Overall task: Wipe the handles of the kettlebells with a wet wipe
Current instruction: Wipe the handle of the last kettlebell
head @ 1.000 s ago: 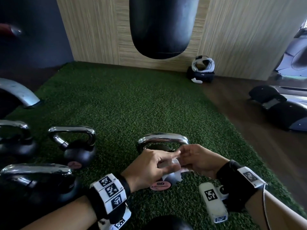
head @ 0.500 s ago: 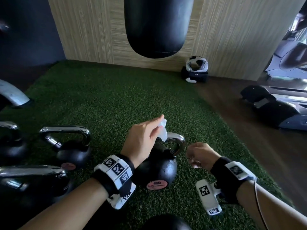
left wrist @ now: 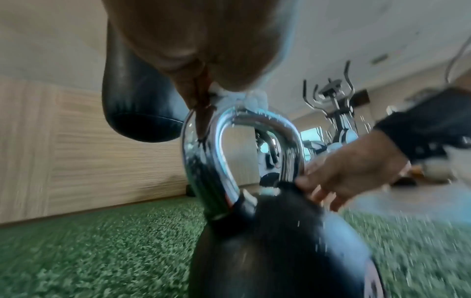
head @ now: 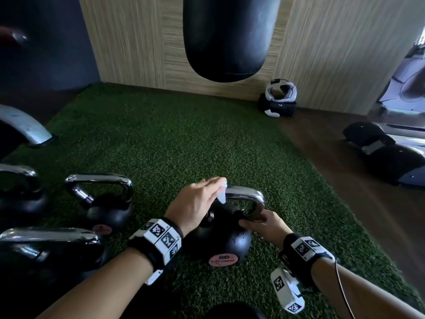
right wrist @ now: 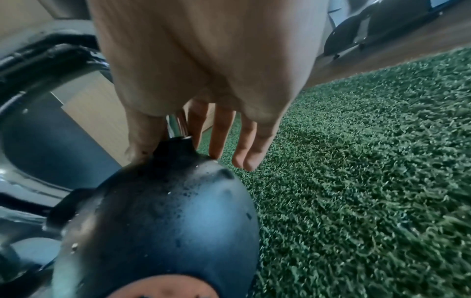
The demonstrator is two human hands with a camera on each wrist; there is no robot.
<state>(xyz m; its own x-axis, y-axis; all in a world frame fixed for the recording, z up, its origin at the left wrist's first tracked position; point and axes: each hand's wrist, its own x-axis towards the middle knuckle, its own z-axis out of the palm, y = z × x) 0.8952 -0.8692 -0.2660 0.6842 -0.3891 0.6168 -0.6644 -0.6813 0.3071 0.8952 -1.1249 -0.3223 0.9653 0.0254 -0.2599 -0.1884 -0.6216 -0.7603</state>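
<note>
A black kettlebell [head: 220,242] with a pink label and a chrome handle [head: 248,194] stands on the green turf in front of me. My left hand [head: 218,187] pinches a small white wet wipe [head: 222,193] and holds it against the top of the handle, near its left end. In the left wrist view the wipe [left wrist: 254,100] touches the handle's crown [left wrist: 267,123]. My right hand [head: 262,224] rests at the foot of the handle's right leg. Its fingers [right wrist: 221,133] lie straight on the ball [right wrist: 165,221], with the leg [right wrist: 177,125] between thumb and forefinger.
Three more chrome-handled kettlebells [head: 108,203] [head: 46,247] [head: 18,192] stand close on the left. A black punching bag [head: 230,38] hangs ahead, above the turf. A head guard [head: 279,100] lies by the wooden wall. Exercise machine bases [head: 386,157] stand on the wood floor at right.
One second ago both hands held the wipe in front of the kettlebell. The left hand then carried it up onto the handle, and the right hand let go and moved to the handle's right foot.
</note>
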